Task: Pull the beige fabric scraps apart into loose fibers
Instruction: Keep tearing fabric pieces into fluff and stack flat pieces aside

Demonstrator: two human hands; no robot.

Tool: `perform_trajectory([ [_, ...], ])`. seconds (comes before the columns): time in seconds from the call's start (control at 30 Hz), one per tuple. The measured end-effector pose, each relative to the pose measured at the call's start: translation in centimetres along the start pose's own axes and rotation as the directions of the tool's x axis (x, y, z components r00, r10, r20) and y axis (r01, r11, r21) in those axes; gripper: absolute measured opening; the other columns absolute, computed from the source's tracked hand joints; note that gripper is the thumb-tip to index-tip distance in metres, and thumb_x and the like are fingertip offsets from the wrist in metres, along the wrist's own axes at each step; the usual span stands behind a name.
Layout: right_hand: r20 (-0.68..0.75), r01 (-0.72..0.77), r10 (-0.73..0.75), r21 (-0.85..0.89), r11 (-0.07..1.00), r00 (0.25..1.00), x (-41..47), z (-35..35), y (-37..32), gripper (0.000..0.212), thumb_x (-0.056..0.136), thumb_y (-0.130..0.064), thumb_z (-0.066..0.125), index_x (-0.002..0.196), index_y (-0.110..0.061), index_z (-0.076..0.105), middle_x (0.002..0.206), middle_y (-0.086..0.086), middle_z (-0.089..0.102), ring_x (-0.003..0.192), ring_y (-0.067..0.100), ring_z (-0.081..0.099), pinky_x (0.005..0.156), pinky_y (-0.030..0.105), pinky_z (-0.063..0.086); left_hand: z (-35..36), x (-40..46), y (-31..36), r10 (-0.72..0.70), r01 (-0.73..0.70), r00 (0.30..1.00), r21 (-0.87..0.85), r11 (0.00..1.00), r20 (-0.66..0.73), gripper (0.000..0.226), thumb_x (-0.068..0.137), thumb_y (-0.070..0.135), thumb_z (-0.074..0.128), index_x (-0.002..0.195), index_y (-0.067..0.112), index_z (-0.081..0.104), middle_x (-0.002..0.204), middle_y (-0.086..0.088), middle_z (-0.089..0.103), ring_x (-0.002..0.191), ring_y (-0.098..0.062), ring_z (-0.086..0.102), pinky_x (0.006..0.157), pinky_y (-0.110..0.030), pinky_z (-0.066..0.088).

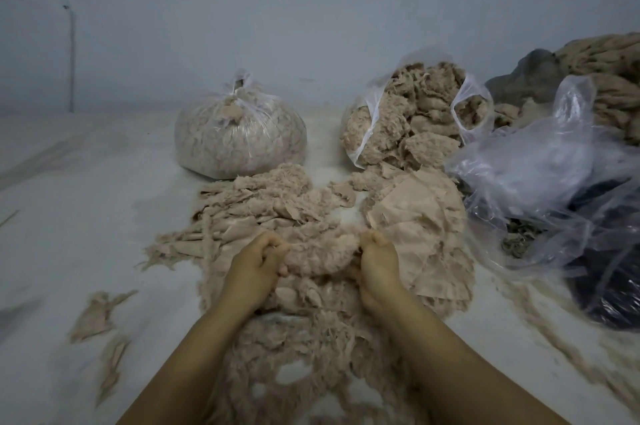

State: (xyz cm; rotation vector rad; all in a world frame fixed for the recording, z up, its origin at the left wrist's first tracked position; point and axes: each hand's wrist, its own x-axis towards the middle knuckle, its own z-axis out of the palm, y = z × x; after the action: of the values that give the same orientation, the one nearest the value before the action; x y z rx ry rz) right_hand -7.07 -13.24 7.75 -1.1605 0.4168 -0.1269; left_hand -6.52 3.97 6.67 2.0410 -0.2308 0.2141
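A beige fabric scrap [322, 251], fuzzy and half frayed, is stretched between my two hands in the middle of the view. My left hand [254, 262] grips its left end with curled fingers. My right hand [377, 258] grips its right end the same way. Below my hands lies a mound of loose beige fibers [304, 348]. A pile of flat beige scraps [249, 210] lies to the upper left, and a stack of larger scraps [422, 227] sits to the right.
A tied clear bag of fibers [239, 137] stands at the back. An open bag of scraps [415, 113] sits beside it. Crumpled clear plastic [540, 161] and a dark bag [609, 286] fill the right side. Stray scraps [97, 317] lie on the white floor [69, 182] at left.
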Motion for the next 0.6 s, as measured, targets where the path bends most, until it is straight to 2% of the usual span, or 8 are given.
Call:
perform_trajectory([
  [0.07,0.055,0.106,-0.096,-0.242,0.965,0.994,-0.2,-0.4,0.1,0.034,0.102,-0.03,0.042,0.071,-0.016,0.044,0.062,0.003,0.047,0.052,0.014,0.046,0.05,0.028,0.039,-0.1,0.0,0.4,0.036,-0.036,0.999,-0.011,0.999,0.011,0.022,0.095,0.025,0.055,0.076,0.013,0.054,0.051,0.005,0.06,0.042,-0.004,0.05,0.045,-0.018,0.039],
  [0.13,0.165,0.316,-0.27,-0.465,0.827,0.949,-0.3,-0.8,0.3,0.031,0.095,-0.046,0.047,0.078,-0.021,0.052,0.078,-0.001,0.054,0.07,0.013,0.052,0.064,0.029,0.043,-0.3,0.0,0.8,0.089,-0.09,0.996,0.021,0.996,0.019,0.022,0.095,0.023,0.055,0.075,0.013,0.057,0.049,0.009,0.055,0.045,-0.002,0.05,0.048,-0.016,0.038],
  [0.2,0.37,0.517,-0.362,-0.573,0.636,0.856,-0.7,-0.8,0.5,0.026,0.082,-0.053,0.06,0.091,-0.029,0.061,0.1,-0.004,0.056,0.093,0.011,0.052,0.08,0.027,0.046,-0.2,0.0,1.3,0.141,-0.142,0.989,0.027,0.99,0.041,0.024,0.094,0.019,0.057,0.07,0.021,0.058,0.052,0.013,0.056,0.05,-0.001,0.049,0.052,-0.015,0.036],
  [0.27,0.534,0.619,-0.325,-0.585,0.524,0.78,-1.1,-0.4,0.8,0.018,0.079,-0.044,0.07,0.087,-0.029,0.066,0.095,-0.014,0.059,0.092,0.005,0.053,0.08,0.026,0.045,0.0,0.1,1.6,0.178,-0.181,0.982,0.041,0.983,0.07,0.029,0.091,0.015,0.059,0.065,0.026,0.057,0.057,0.012,0.056,0.056,0.002,0.05,0.055,-0.012,0.036],
  [0.33,0.514,0.624,-0.358,-0.594,0.507,0.78,-0.8,-0.4,0.7,0.014,0.085,-0.03,0.069,0.073,-0.025,0.062,0.074,-0.014,0.061,0.076,0.005,0.056,0.073,0.027,0.046,0.0,0.1,1.4,0.165,-0.172,0.983,0.098,0.98,0.075,0.03,0.091,0.016,0.06,0.063,0.024,0.054,0.058,0.009,0.051,0.057,0.002,0.047,0.056,-0.013,0.034],
  [0.4,0.383,0.607,-0.484,-0.623,0.494,0.787,-0.1,-0.9,0.2,0.021,0.088,-0.023,0.065,0.07,-0.023,0.055,0.068,-0.011,0.057,0.067,0.004,0.052,0.065,0.018,0.041,-0.5,0.2,0.5,0.109,-0.116,0.993,0.146,0.983,0.051,0.032,0.093,0.019,0.057,0.063,0.018,0.047,0.06,0.007,0.046,0.057,-0.003,0.043,0.056,-0.019,0.032],
  [0.5,0.218,0.567,-0.532,-0.465,0.68,0.818,0.8,-1.8,-1.4,0.021,0.088,-0.018,0.066,0.069,-0.018,0.058,0.065,-0.009,0.057,0.061,0.004,0.049,0.062,0.021,0.039,-1.4,0.0,-0.3,0.053,-0.074,0.991,0.174,0.982,0.124,0.04,0.095,0.025,0.054,0.057,0.021,0.04,0.06,0.004,0.04,0.059,-0.011,0.041,0.058,-0.026,0.031],
  [0.6,0.242,0.556,-0.503,-0.281,0.783,0.83,0.6,-1.4,-2.2,0.012,0.089,-0.014,0.065,0.077,-0.014,0.066,0.064,-0.01,0.06,0.061,0.006,0.052,0.061,0.02,0.044,-0.5,0.0,0.5,0.123,-0.142,0.986,0.177,0.974,0.114,0.044,0.095,0.037,0.049,0.055,0.017,0.049,0.067,-0.006,0.05,0.067,-0.017,0.049,0.067,-0.034,0.04],
])
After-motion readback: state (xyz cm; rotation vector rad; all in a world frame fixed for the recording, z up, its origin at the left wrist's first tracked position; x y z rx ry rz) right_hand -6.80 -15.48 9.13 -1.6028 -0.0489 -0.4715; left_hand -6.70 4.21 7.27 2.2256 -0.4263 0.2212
